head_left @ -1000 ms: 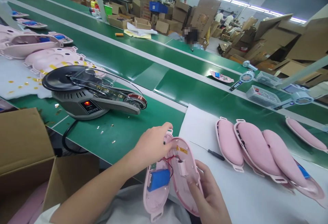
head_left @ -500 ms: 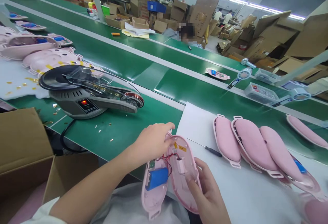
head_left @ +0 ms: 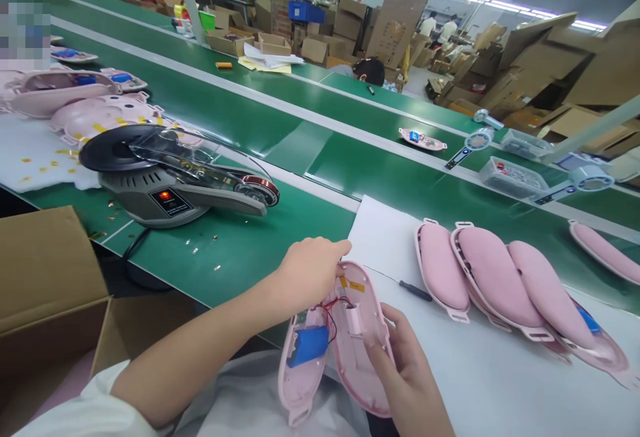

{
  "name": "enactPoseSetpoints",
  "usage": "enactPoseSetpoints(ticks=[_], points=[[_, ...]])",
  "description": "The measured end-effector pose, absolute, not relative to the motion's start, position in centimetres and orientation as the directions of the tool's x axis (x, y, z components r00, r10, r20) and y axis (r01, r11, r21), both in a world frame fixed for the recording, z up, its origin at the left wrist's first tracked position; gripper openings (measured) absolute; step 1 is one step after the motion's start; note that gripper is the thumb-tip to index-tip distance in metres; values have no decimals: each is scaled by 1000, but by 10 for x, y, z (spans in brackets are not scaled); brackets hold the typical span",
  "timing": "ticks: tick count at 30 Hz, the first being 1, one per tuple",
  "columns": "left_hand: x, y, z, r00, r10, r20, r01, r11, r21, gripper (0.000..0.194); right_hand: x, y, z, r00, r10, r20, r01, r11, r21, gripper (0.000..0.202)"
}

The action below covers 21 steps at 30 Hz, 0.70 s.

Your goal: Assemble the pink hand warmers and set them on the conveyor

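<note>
Two halves of a pink plastic casing lie open like a book over my lap, joined by red and black wires. The casing half with the blue battery pack (head_left: 308,346) is on the left; the hollow casing half (head_left: 361,364) on the right has amber tape strips inside. My right hand (head_left: 407,370) grips the hollow half's right edge, thumb inside and fingers behind. At the top ends of both halves is my left hand (head_left: 315,270), closed, its fingertips partly hidden; what it pinches there cannot be made out. A screwdriver (head_left: 415,290) lies to the right on white sheeting.
A tape dispenser (head_left: 175,184) with a lit red light stands on the green bench, left of my hands. Several pink casings (head_left: 495,277) lie at right, more at far left. An open cardboard box (head_left: 50,270) is at lower left. Another person (head_left: 369,72) is across the bench.
My left hand has shifted slightly right and up along the casing's top end. My right hand keeps its grip. A blurred-out figure has appeared at the far left edge.
</note>
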State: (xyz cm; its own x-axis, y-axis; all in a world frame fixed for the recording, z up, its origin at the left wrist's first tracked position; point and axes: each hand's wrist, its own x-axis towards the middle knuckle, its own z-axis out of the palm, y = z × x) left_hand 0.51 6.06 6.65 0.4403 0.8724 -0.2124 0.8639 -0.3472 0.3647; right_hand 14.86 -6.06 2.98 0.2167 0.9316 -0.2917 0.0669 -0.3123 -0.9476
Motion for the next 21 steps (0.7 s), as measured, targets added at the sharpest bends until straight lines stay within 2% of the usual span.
enactPoseSetpoints(ticks=[8,15,21], points=[[9,57,70,441,866,-236,873,-353,336,21,152,-64,30,191,917,-351,4,-358,-934,45],[7,56,72,449,862,-235,862,-349,368,29,157,-66,31,201,908,-368,5,-376,-926,45],[4,57,76,486,844,-227,839,-378,390,28,154,-69,32,212,902,-377,-48,-376,-925,44]])
